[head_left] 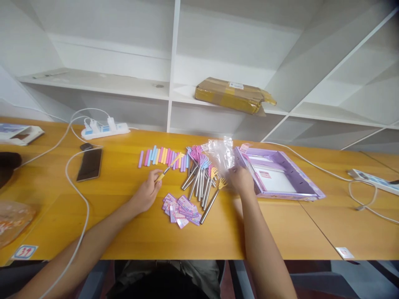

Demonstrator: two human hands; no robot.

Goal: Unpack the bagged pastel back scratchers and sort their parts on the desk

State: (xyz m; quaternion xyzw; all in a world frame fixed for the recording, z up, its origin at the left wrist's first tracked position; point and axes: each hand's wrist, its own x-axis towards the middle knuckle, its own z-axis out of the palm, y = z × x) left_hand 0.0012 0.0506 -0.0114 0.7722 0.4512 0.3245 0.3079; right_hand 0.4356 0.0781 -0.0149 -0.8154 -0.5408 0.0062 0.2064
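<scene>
My left hand [148, 193] is closed round the yellow grip of a back scratcher [169, 168], whose yellow claw points up and right over a row of pastel tubes [160, 156]. My right hand [241, 180] pinches the lower edge of the clear plastic bags [220, 154], its fingertips partly hidden. Between my hands lies a heap of metal-handled back scratchers [199, 178] with pink, purple, blue and yellow claws. One yellow-clawed back scratcher [209, 206] lies at the heap's right side. Nearer to me is a pile of small purple and pink cards [181, 209].
Right of my right hand stands a purple display box [282, 194] with a few items inside. A phone [89, 164], a power strip [106, 131] and a loose white cable [85, 203] are on the left. A taped carton [232, 94] sits on the shelf behind.
</scene>
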